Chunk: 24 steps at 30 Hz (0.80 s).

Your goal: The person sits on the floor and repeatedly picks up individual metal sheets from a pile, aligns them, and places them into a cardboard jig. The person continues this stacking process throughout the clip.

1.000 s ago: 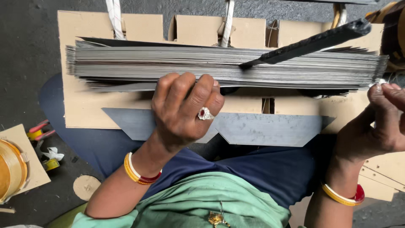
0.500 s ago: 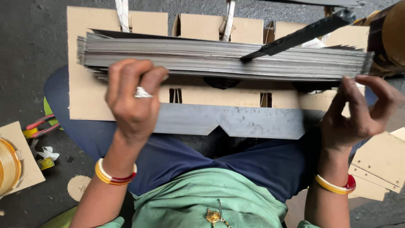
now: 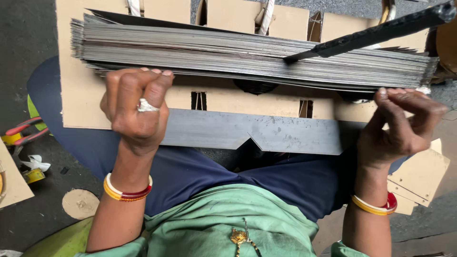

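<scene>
A flat grey metal sheet [image 3: 266,131] with a V-shaped notch in its near edge lies across my lap on a cardboard panel [image 3: 81,100]. My left hand [image 3: 138,109], with a ring on one finger, is curled into a fist over the sheet's left end, which it hides. My right hand [image 3: 400,126] has its fingers bent around the sheet's right end. Just beyond both hands lies a thick stack of thin grey metal sheets [image 3: 238,52]. A black bar [image 3: 376,32] rests slanted on the stack's right part.
Red-handled pliers [image 3: 24,131] and tape rolls [image 3: 28,173] lie on the dark floor at the left. A round cardboard disc [image 3: 78,202] sits near my left elbow. Loose cardboard pieces [image 3: 421,176] lie at the right, and white straps [image 3: 265,16] run behind the stack.
My left hand moved from the middle of the stack to the sheet's left end and closed into a fist. My right hand came in onto the right end. The notched sheet now lies higher.
</scene>
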Each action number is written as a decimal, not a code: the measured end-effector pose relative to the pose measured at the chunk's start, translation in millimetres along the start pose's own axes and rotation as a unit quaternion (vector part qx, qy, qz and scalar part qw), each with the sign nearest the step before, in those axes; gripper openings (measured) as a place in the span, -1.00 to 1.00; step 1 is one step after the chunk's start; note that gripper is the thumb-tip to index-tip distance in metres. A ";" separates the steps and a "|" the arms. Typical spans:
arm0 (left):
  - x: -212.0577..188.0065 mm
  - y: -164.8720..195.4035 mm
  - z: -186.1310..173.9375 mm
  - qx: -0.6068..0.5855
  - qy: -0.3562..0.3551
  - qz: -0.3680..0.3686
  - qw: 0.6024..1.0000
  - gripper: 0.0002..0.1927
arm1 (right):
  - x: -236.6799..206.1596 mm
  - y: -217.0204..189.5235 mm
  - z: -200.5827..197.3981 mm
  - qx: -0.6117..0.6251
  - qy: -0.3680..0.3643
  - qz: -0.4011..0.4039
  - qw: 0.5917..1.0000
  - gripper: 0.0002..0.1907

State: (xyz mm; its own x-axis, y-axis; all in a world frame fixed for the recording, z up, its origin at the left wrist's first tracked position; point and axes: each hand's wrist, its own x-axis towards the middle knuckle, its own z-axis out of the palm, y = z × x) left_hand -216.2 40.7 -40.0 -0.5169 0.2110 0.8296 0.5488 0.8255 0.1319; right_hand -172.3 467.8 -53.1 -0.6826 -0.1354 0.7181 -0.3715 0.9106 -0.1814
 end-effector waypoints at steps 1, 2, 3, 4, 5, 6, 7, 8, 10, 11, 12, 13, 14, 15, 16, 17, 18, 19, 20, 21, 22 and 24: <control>1.0 0.4 -0.7 0.002 -0.005 -0.005 1.000 -0.76 | -0.5 -1.4 1.2 -0.004 -0.007 0.001 1.000 -0.86; 2.2 1.0 -1.1 0.003 -0.010 -0.009 1.000 -0.76 | -0.2 -1.2 1.9 -0.002 -0.007 0.005 1.000 -0.85; 3.8 0.9 -1.1 0.005 -0.016 -0.012 1.000 -0.75 | -0.3 -1.3 2.7 0.000 -0.008 0.009 1.000 -0.84; 5.1 1.1 -0.9 0.013 -0.014 -0.012 1.000 -0.75 | -0.1 -0.6 3.5 0.010 -0.007 0.016 1.000 -0.83; 6.1 1.0 -0.8 0.020 -0.014 -0.012 1.000 -0.75 | -0.5 -0.1 3.6 0.014 -0.012 0.018 1.000 -0.82; 6.8 1.1 -0.2 0.028 -0.011 -0.011 0.999 -0.75 | -1.1 0.5 3.9 0.017 -0.017 0.020 1.000 -0.82; 7.0 0.7 0.2 0.028 -0.015 -0.015 0.999 -0.75 | -1.5 1.4 3.3 0.013 -0.023 0.015 1.000 -0.82; 6.9 0.5 0.8 0.028 -0.019 -0.018 0.999 -0.75 | -2.3 1.8 3.0 0.008 -0.028 0.015 0.999 -0.81; 5.6 -0.1 2.2 0.023 -0.024 -0.025 0.999 -0.73 | -3.9 2.5 2.4 -0.001 -0.036 0.020 0.999 -0.81; 4.7 0.1 3.6 0.018 -0.024 -0.030 0.999 -0.73 | -4.2 2.9 1.7 -0.006 -0.039 0.021 0.999 -0.82; 3.7 0.0 4.1 0.015 -0.027 -0.037 0.999 -0.72 | -4.1 3.3 2.1 -0.010 -0.042 0.021 0.999 -0.82; 2.8 0.1 4.3 0.020 -0.032 -0.040 0.998 -0.72 | -3.6 3.8 1.6 -0.012 -0.046 0.018 0.999 -0.83; 2.1 -0.2 4.7 0.026 -0.035 -0.041 0.998 -0.71 | -2.3 4.6 2.3 -0.014 -0.046 0.016 0.999 -0.85; 1.5 -0.8 5.2 0.033 -0.038 -0.042 0.998 -0.71 | -0.6 5.4 3.2 -0.016 -0.047 0.013 0.999 -0.86; 1.2 -1.4 5.5 0.031 -0.039 -0.041 0.998 -0.72 | 1.3 6.0 3.7 -0.017 -0.049 0.011 0.999 -0.88; 0.8 -2.1 6.1 0.029 -0.040 -0.040 0.998 -0.72 | 3.4 6.5 4.7 -0.015 -0.048 0.010 0.999 -0.89; 0.7 -2.6 6.9 0.027 -0.041 -0.038 0.998 -0.72 | 5.4 6.5 5.5 -0.012 -0.047 0.008 0.999 -0.91; 0.4 -3.2 8.0 0.033 -0.037 -0.032 0.998 -0.72 | 7.5 6.8 6.7 -0.008 -0.042 0.005 0.999 -0.93; 0.2 -3.2 9.0 0.040 -0.033 -0.026 0.998 -0.72 | 9.5 6.6 7.0 -0.003 -0.038 0.003 0.999 -0.95; -0.4 -2.6 9.7 0.046 -0.029 -0.020 0.998 -0.72 | 10.5 4.9 7.5 -0.015 -0.038 -0.003 0.999 -0.94; -0.6 -2.1 9.9 0.044 -0.026 -0.040 0.998 -0.72 | 10.7 1.7 8.5 -0.026 -0.037 -0.009 0.999 -0.92; -1.2 1.8 7.8 0.031 -0.019 -0.078 0.996 -0.72 | 10.0 -9.1 4.7 -0.041 -0.044 -0.009 0.998 -0.90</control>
State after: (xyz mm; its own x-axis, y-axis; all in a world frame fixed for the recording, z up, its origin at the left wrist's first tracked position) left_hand -219.7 46.0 -45.0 -0.6170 0.0964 0.7810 0.4188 0.8805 0.2222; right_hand -178.7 456.4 -47.4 -0.7306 -0.1830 0.6579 -0.3342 0.9360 -0.1108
